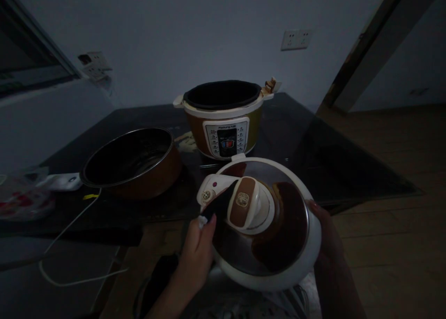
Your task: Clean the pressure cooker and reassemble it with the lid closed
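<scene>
The round lid of an electric pressure cooker is tilted toward me in front of the counter, with a white rim, a metal and dark brown top and a brown-and-white knob. My right hand grips its right rim, fingers partly hidden behind it. My left hand pinches a dark, flat, narrow thing lying across the lid beside the knob; a scrap of white shows at the fingertips. Its exact kind is unclear. Behind the lid stands the cooker body, uncovered, with a control panel in front.
A brown pan with a white handle stands on the dark glossy counter, left of the cooker. Further left lies a clear plastic bag with red patches. A white cord hangs over the front edge. Wall sockets are behind.
</scene>
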Tool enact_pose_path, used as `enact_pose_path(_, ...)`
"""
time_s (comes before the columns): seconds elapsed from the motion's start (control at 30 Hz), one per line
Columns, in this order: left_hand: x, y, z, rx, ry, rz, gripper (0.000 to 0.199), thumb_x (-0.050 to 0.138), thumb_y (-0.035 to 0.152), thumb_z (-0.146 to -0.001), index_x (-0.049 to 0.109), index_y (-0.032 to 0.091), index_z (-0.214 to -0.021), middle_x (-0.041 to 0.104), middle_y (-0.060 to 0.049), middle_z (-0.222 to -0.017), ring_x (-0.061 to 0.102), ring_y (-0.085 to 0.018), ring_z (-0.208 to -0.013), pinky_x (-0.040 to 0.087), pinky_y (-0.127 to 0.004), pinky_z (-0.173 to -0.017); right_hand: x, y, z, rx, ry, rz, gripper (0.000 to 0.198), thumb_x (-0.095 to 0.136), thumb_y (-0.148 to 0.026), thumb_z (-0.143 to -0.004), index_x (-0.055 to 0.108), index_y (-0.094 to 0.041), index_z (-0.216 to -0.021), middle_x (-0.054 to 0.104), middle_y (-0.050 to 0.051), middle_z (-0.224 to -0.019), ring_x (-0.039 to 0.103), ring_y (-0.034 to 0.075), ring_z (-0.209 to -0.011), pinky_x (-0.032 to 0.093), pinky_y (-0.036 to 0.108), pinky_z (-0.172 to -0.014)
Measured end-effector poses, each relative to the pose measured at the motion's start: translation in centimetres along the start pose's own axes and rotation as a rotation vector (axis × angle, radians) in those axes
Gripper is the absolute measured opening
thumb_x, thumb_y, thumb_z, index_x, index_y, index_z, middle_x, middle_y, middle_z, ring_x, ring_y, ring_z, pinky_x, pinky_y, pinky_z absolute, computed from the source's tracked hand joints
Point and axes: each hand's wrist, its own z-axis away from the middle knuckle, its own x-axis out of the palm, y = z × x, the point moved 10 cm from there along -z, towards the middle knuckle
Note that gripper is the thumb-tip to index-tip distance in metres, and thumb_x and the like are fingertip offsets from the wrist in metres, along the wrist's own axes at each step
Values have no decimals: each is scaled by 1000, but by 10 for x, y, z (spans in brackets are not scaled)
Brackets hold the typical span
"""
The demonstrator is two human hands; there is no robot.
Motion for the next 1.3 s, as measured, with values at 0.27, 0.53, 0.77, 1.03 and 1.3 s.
enact_pose_path(0.27,6,-12,-1,-24,-40,109,27,47,42,-94,65,23,-97,72,-3,-94,68,-20,-95,55,-30,-86,5,-2,4,75,21,-45,32,86,-41,-46,65,-21,-59,63,-3,-52,56,13,-44,45,24,-40)
enact_pose_path(0.53,37,72,-55,83,-242,308,40,50,47,-90,68,18,-111,73,-6,-111,60,-26,-117,42,-36,-104,7,-8,7,59,28,-42,35,88,-43,-42,64,-20,-55,62,-3,-51,54,11,-44,44,22,-39)
enact_pose_path(0.77,61,115,-73,299,-416,92,38,38,33,-95,70,17,-107,71,-5,-113,63,-23,-108,43,-33,-100,5,-2,7,82,9,-41,36,87,-46,-45,64,-21,-57,62,-2,-51,56,13,-46,47,23,-41)
enact_pose_path(1.03,98,149,-61,525,-642,-338,36,35,33,-95,67,18,-96,71,-7,-92,66,-23,-87,49,-35,-82,20,-8,12,103,-30,-68,34,88,-43,-44,68,-21,-60,65,-2,-55,56,12,-46,48,23,-44)
enact_pose_path(1.3,103,172,-8,896,-766,-555,29,48,19,-87,60,14,-113,68,-10,-105,61,-26,-100,46,-40,-91,16,-7,8,79,-44,-22,33,84,-46,-53,67,-21,-65,64,-2,-54,56,13,-46,45,24,-42)
